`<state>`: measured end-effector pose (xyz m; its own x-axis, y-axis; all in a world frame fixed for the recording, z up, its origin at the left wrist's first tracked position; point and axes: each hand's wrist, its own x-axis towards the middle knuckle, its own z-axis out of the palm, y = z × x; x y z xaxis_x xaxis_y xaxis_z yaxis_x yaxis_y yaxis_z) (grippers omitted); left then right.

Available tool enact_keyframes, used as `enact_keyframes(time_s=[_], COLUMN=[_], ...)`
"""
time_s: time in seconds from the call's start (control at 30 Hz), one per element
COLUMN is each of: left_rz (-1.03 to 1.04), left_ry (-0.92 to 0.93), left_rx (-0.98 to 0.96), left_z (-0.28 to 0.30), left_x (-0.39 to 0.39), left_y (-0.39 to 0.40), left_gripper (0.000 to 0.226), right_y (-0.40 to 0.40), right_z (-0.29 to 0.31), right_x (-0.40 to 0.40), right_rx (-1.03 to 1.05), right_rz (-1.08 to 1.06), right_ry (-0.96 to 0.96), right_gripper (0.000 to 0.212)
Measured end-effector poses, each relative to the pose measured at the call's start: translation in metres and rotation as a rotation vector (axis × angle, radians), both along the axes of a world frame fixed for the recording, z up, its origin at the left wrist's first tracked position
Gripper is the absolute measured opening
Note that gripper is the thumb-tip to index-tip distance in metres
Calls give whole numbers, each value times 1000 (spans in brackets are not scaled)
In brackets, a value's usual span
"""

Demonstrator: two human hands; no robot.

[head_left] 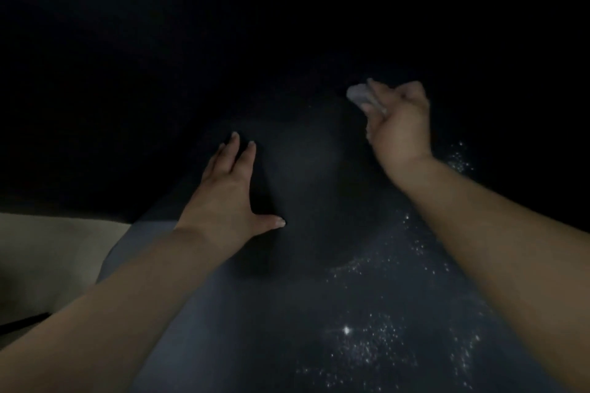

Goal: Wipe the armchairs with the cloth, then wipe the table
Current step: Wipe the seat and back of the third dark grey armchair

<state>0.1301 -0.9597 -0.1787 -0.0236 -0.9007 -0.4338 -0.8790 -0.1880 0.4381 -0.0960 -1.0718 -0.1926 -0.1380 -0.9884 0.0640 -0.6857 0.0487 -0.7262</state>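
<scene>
The scene is very dark. A dark blue-grey surface (287,313) with glittering wet specks fills the lower middle; I cannot tell whether it is the table or an armchair. My left hand (228,188) lies flat on it with fingers straight and thumb spread. Farther away on the right, my right hand (399,124) grips a small pale bunched cloth (359,94), which sticks out at the fingertips and presses on the dark surface.
A pale beige area (48,252), perhaps floor, shows at the lower left beyond the surface's edge. Shiny specks (383,335) scatter over the lower right of the surface. Everything above and behind the hands is black and unreadable.
</scene>
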Motion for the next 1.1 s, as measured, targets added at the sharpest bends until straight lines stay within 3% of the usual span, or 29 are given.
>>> enact_keyframes(time_s=[0.07, 0.13, 0.17, 0.37, 0.4, 0.47, 0.57, 0.63, 0.67, 0.73, 0.8, 0.87, 0.93, 0.97, 1.03, 1.1], left_rz=[2, 6, 7, 22, 23, 16, -5, -7, -5, 0, -1, -31, -74, -98, -141, -162], left_ry=[-1, -2, -2, 5, 8, 13, 17, 14, 12, 13, 8, -2, 9, 11, -7, -21], left_rx=[-8, -17, -20, -31, -27, -16, -15, -8, -7, -5, -5, -22, -38, -36, -39, -62], left_z=[-2, -3, -4, -6, -6, -6, -5, -4, -4, -3, -3, -2, 0, 1, 4, 6], left_x=[0, -1, -1, -3, -2, 0, 1, 0, 0, 1, 2, 0, -6, -11, -24, -36], left_y=[0, 0, 0, 3, 4, 5, 5, 5, 4, 3, 2, 2, 3, 3, 3, 0], left_gripper=[128, 129, 129, 129, 128, 128, 127, 127, 127, 127, 126, 123, 118, 116, 112, 104], right_y=[11, 26, 22, -49, -49, -26, -3, -18, -33, -47, -42, -17, 16, 25, 29, 23], right_z=[-11, -25, -27, -17, -18, -26, -33, -25, -22, -15, -8, -10, -21, -21, -15, -9], right_x=[16, 28, 27, 26, 39, 61, 69, 58, 48, 29, 26, 29, 22, 15, -13, -34], right_rx=[-20, -137, -113, -113, -150, -197, -338, -336, -271, -118, -38, -113, -233, -235, -119, -95], right_rz=[70, 440, 521, 103, 143, 452, 849, 796, 650, 301, 179, 269, 703, 775, 693, 322], right_ry=[-58, 141, 246, 311, 290, 257, 491, 574, 536, 296, 76, 137, 343, 424, 272, 157], right_gripper=[25, 20, 16, 24, 24, 37, 42, 37, 31, 34, 37, 26, 28, 33, 31, 17])
